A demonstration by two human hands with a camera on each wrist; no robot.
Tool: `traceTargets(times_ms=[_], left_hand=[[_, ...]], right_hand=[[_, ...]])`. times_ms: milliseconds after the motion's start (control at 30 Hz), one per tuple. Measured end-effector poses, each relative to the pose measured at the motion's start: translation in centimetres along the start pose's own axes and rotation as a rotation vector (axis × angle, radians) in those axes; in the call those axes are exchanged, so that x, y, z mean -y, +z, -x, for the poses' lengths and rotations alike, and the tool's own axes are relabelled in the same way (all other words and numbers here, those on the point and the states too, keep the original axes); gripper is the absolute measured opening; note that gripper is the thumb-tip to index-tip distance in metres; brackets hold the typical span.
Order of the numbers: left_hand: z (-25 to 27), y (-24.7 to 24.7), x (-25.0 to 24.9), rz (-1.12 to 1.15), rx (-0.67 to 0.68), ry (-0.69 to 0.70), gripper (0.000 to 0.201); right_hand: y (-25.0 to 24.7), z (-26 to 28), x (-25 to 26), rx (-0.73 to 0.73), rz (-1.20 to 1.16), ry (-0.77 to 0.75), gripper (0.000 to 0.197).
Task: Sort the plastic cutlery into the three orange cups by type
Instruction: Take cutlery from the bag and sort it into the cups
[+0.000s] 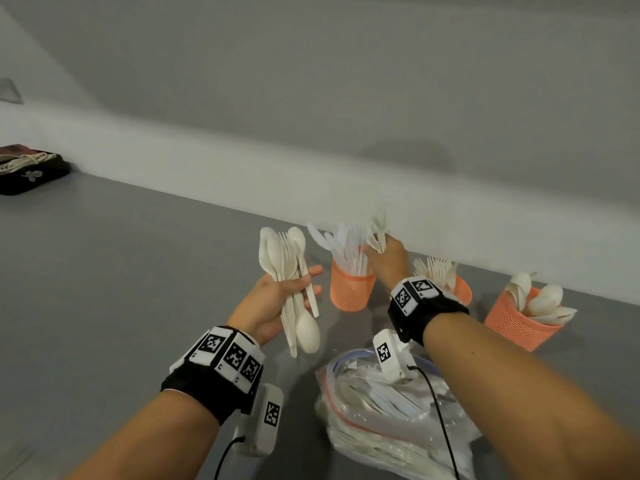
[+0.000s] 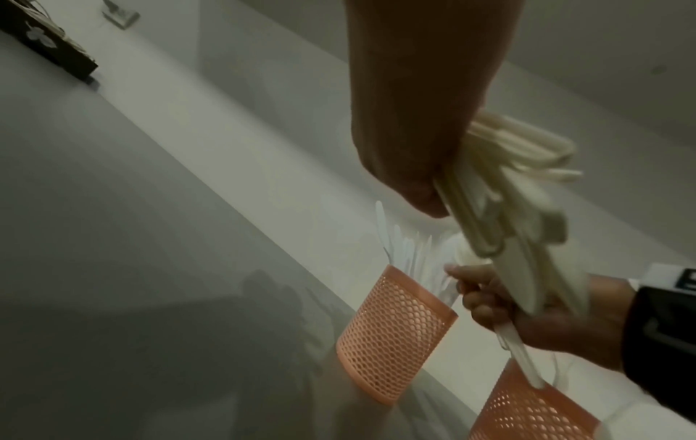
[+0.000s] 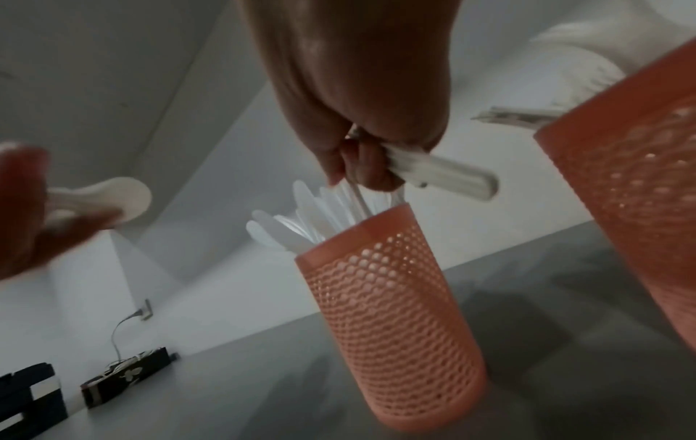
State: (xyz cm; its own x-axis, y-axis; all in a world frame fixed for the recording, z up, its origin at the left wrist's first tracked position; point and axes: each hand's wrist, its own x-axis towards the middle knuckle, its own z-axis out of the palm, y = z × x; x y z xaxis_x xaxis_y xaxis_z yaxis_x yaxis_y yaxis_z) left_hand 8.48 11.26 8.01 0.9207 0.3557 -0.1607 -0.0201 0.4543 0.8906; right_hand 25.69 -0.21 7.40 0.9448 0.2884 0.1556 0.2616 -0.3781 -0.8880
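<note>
Three orange mesh cups stand by the wall: a knife cup (image 1: 349,292) (image 2: 395,336) (image 3: 399,327), a fork cup (image 1: 464,289) (image 3: 633,193) partly hidden behind my right wrist, and a spoon cup (image 1: 512,327). My left hand (image 1: 294,289) (image 2: 414,166) grips a mixed bundle of white spoons and forks (image 1: 287,265) (image 2: 508,208), held in the air left of the knife cup. Directly over the knife cup's rim, my right hand (image 1: 384,254) (image 3: 361,160) grips a few cutlery pieces (image 1: 379,230) (image 3: 440,175); their type is unclear.
A clear zip bag (image 1: 381,410) with more cutlery lies on the grey table near me, under my right forearm. A black box (image 1: 31,171) sits far left against the white wall. Bare table surface stretches to the left of the cups.
</note>
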Motion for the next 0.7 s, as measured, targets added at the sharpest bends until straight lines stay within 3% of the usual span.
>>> traceTargets(times_ms=[100,233,367,433,500,567,700], left_hand=[[-0.2,-0.2,-0.2,0.059,0.040,-0.039,0.023],[-0.5,0.1,-0.3,0.077,0.073,-0.062,0.020],[-1.0,1.4,0.1,0.058,0.083,-0.051,0.014],[-1.0,2.5,0.3,0.000,0.093,-0.026,0.016],[-0.6,3.7,0.3,-0.086,0.131,0.016,0.023],[-0.3,4.3,0.4,-0.139,0.161,0.050,0.025],[0.1,4.7,0.4,-0.034,0.268,-0.004,0.016]], right_hand=[[-0.3,0.0,0.3,-0.009,0.025,0.029,0.029],[-1.5,0.9,3.0,-0.061,-0.111,-0.062,0.032],[-2.2,4.1,6.1,0.216,-0.211,-0.135,0.011],[-2.0,5.8,6.9,0.376,-0.112,-0.178,0.017],[-1.5,6.7,6.6,0.422,0.012,-0.185,0.020],[-1.4,6.9,5.8,0.402,0.020,-0.136,0.021],[-2.9,7.4,5.3,0.415,-0.311,0.074,0.016]])
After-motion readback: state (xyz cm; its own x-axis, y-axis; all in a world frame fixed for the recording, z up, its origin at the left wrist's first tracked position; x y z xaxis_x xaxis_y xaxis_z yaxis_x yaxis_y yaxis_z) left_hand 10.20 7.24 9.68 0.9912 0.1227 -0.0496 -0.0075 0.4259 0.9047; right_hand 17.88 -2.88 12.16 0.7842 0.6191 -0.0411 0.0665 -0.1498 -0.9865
